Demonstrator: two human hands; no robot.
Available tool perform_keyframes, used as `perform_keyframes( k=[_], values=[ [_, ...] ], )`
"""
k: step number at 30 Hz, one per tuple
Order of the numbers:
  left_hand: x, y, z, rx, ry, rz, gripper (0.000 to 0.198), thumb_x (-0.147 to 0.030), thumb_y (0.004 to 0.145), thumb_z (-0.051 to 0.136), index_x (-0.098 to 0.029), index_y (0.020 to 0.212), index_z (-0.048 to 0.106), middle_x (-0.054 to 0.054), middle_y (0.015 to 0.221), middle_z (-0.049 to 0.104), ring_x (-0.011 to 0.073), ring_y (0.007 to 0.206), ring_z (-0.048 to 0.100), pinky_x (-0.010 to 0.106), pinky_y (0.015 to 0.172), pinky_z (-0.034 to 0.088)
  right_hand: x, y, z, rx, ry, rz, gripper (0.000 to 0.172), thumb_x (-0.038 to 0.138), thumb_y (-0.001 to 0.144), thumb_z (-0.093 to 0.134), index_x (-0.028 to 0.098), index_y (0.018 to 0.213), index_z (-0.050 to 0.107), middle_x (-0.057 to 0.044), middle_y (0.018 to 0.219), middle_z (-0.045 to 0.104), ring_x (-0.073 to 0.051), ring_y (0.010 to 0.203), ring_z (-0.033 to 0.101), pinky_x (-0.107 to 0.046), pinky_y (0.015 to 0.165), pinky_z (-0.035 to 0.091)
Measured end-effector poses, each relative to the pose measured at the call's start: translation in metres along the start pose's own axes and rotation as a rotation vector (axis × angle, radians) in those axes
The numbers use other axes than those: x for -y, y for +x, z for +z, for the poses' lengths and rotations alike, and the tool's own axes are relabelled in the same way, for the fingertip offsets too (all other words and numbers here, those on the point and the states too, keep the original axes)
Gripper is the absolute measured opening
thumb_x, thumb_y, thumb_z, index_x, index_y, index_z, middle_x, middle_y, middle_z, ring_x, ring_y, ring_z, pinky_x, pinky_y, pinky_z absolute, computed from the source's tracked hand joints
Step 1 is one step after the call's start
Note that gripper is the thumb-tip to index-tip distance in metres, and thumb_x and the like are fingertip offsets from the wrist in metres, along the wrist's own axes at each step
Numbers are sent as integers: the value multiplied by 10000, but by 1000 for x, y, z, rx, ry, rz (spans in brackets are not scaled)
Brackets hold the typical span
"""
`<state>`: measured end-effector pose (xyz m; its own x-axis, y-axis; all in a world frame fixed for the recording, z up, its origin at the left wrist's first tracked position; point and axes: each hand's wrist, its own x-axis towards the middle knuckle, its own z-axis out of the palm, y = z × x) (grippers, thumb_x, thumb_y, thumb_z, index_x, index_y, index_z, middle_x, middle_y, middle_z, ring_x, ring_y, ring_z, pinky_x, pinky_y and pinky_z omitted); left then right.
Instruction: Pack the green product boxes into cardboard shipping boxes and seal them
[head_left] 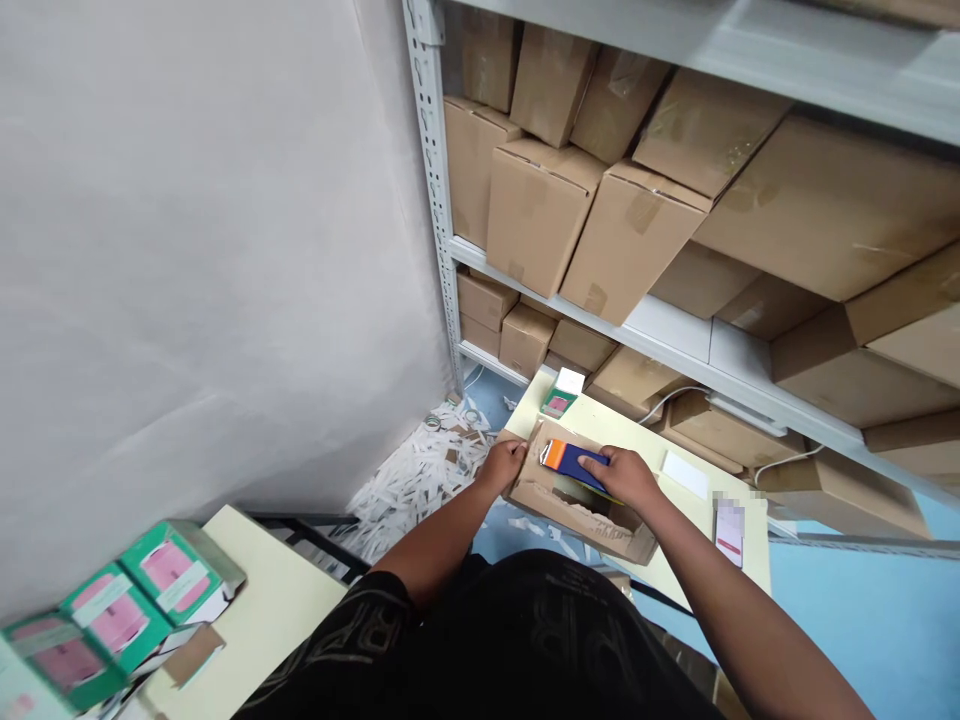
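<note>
An open cardboard box (pixel 592 520) with a ragged torn edge lies at the near edge of a pale yellow table (pixel 630 432). My left hand (pixel 504 464) is closed on the box's left side. My right hand (pixel 627 476) grips a flat dark blue packet (pixel 576 462) with an orange band near its left end, thumb on top. The packet is over the box opening; how deep it sits inside I cannot tell. Beyond the box stands a small green and pink box (pixel 559 398) with a white flap raised.
Metal shelves (pixel 435 150) full of cardboard boxes (pixel 540 215) rise behind the table. A phone (pixel 729 532) and a white card (pixel 685 474) lie at its right. White paper strips (pixel 420 480) cover the floor. Green and pink boxes (pixel 112 610) stand on another table (pixel 277 580) at left.
</note>
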<state>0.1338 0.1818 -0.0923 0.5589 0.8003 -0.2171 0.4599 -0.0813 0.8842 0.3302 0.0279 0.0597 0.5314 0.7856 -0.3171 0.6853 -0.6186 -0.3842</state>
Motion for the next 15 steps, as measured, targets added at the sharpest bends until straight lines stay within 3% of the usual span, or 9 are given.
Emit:
perform_keyframes(
  k=[3,6,8,11,15],
  values=[
    [-10,5,-3,-41,63,41,213,-329,887,629,-166,950,751,126,1050,720,277,1060,634,362,969,454,-2,2,1,-8,-28,-14,463,667,877,612,232,758,716,-59,667,688,-204,625,597,-296,583,324],
    [-25,14,-16,-40,91,170,352,-295,900,619,-173,1218,708,142,1301,662,289,1254,573,387,1118,392,-5,3,2,-24,-7,-21,453,656,873,631,230,750,723,-63,664,694,-202,625,601,-294,582,322],
    [-37,21,-20,53,35,251,376,-332,945,564,-198,1269,700,120,1357,654,278,1316,550,390,1173,359,-7,3,4,-38,13,-32,454,657,871,637,230,748,731,-68,666,700,-205,630,609,-295,581,320],
    [-49,28,-14,221,-64,250,435,-405,948,571,-230,1334,670,96,1422,637,284,1355,541,405,1179,362,-9,3,6,-42,17,-50,472,679,862,641,235,731,733,-76,679,709,-215,655,626,-298,588,323],
    [-51,29,-5,263,-80,220,525,-449,896,650,-242,1377,627,86,1317,706,285,1212,642,387,1059,465,-7,3,7,-53,13,-48,511,729,837,641,240,714,727,-73,666,704,-218,657,631,-297,593,331]
  ],
)
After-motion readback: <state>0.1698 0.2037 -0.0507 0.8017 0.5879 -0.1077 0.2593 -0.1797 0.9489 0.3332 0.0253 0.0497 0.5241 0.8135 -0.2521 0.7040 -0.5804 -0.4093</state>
